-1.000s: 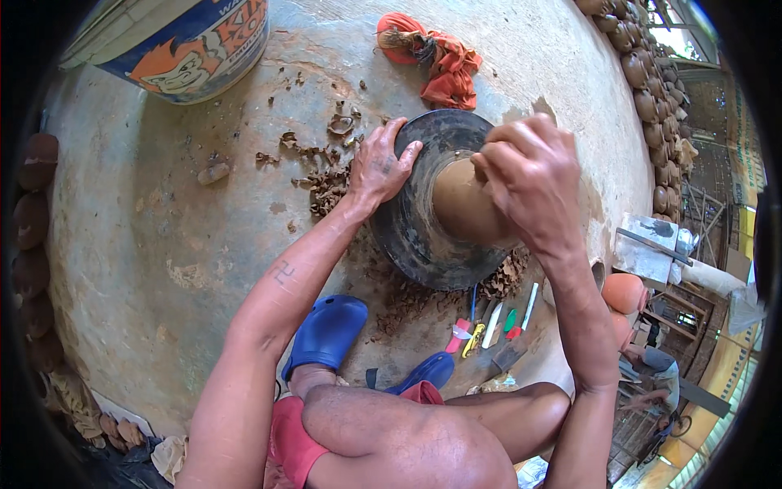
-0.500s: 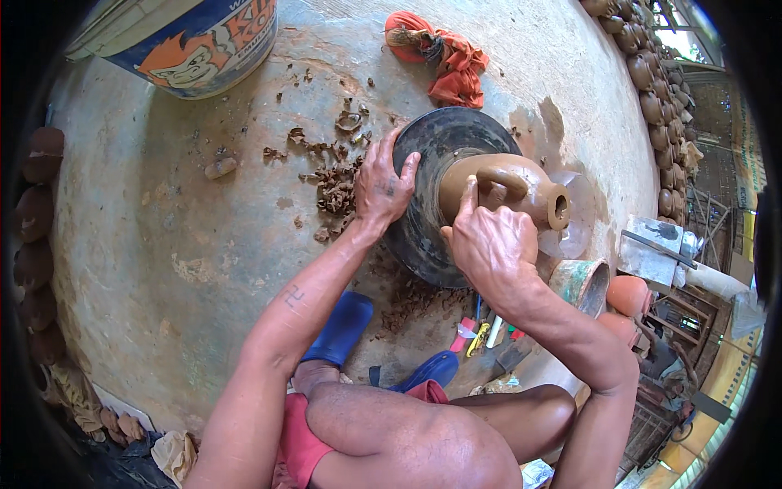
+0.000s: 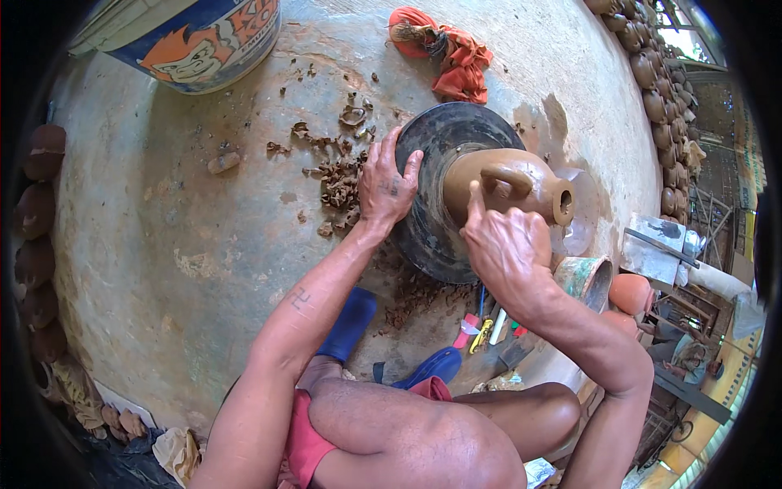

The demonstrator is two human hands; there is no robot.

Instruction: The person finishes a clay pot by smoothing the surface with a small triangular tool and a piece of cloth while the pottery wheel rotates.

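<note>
A brown wet-clay jug with a loop handle and a narrow mouth sits on a round, dark potter's wheel. With fingers stretched and thumb spread, my left hand rests at the wheel's left edge; it holds nothing I can see. My right hand stretches its index finger to the jug's wall beside the lower end of the handle. The other fingers of that hand are curled, and their tips are hidden. Brown clay trimmings lie left of the wheel.
A large paint bucket stands far left, an orange-red cloth bundle behind the wheel. Nearer me lie a yellow cutter and other small tools. A stained pot and a metal box stand right. Clay pots line the left side.
My right index fingertip has slid a little away from the handle, down the jug's wall. The whole view has shifted slightly; my left hand keeps its place on the wheel.
</note>
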